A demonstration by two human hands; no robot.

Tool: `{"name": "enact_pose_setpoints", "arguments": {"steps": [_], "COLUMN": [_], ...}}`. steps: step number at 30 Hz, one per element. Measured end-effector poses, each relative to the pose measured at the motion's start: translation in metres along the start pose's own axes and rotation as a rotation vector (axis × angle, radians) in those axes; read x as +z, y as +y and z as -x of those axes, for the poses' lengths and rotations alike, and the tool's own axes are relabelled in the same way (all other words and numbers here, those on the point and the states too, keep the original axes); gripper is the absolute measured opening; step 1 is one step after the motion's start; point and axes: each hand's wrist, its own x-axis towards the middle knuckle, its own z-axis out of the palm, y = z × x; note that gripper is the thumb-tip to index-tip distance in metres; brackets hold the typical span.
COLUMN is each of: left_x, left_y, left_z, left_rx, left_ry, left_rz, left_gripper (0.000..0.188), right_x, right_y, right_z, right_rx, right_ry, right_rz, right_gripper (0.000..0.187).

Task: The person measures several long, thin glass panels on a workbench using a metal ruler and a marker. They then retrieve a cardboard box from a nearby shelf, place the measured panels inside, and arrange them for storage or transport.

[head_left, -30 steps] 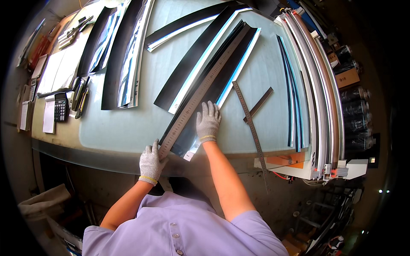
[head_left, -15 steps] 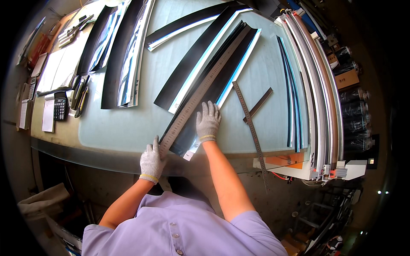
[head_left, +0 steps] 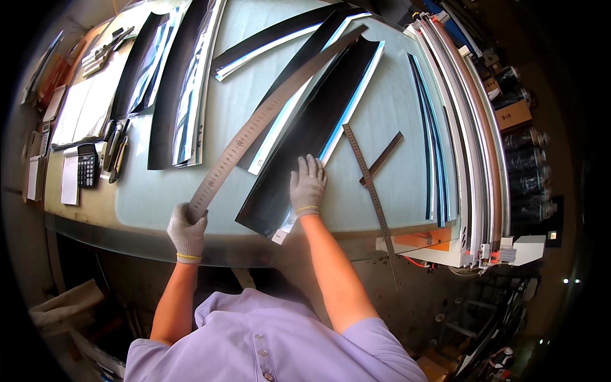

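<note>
My left hand [head_left: 186, 232], in a grey knit glove, grips the near end of a long steel ruler [head_left: 238, 143]. The ruler slants up and away to the right, its far part crossing over a second dark strip [head_left: 289, 83]. In the middle of the glass-topped table lies a long black sheet [head_left: 309, 127] with a white and blue right edge. My right hand [head_left: 308, 186], gloved too, rests flat on that sheet near its close end, fingers stretched forward. A small white label [head_left: 279, 237] shows at the sheet's near corner.
A thinner ruler [head_left: 370, 184] overhangs the table's front edge, crossing a short dark bar [head_left: 386, 156]. Narrow strips [head_left: 433, 146] lie to the right, beside long stacked rails [head_left: 468, 146]. Black sheets [head_left: 181, 95], a calculator [head_left: 88, 167] and knives [head_left: 115, 149] are on the left.
My left hand has moved left with the ruler, which has come off the black sheet and swung leftward. My right hand stays on the sheet, nearly unmoved.
</note>
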Motion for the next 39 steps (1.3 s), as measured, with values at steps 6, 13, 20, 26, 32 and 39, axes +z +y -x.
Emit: {"name": "enact_pose_setpoints", "arguments": {"steps": [6,13,20,26,32,39], "left_x": [-0.005,0.003,0.015,0.066,0.079,0.076], "left_y": [-0.032,-0.057,0.006,0.021,-0.009,0.013], "left_z": [-0.004,-0.027,-0.009,0.000,-0.010,0.019], "left_rx": [-0.125,-0.160,0.235,0.038,-0.269,-0.200], "left_ry": [0.051,-0.125,-0.252,-0.725,-1.051,-1.151], "left_rz": [-0.062,-0.391,-0.176,-0.131,0.457,0.427], "left_gripper": [0.035,0.041,0.045,0.037,0.038,0.045], "right_x": [-0.001,-0.004,-0.049,-0.033,-0.042,-0.061], "right_y": [-0.002,0.000,-0.081,-0.107,-0.086,-0.084], "right_z": [-0.001,-0.002,0.025,0.066,0.076,0.072], "right_rx": [-0.007,-0.035,0.009,0.080,0.149,0.392], "right_ry": [0.015,-0.003,-0.141,-0.201,-0.041,-0.227], "right_rz": [-0.008,0.019,-0.246,-0.212,-0.530,-0.307], "right_gripper": [0.043,0.043,0.061,0.082,0.072,0.065]}}
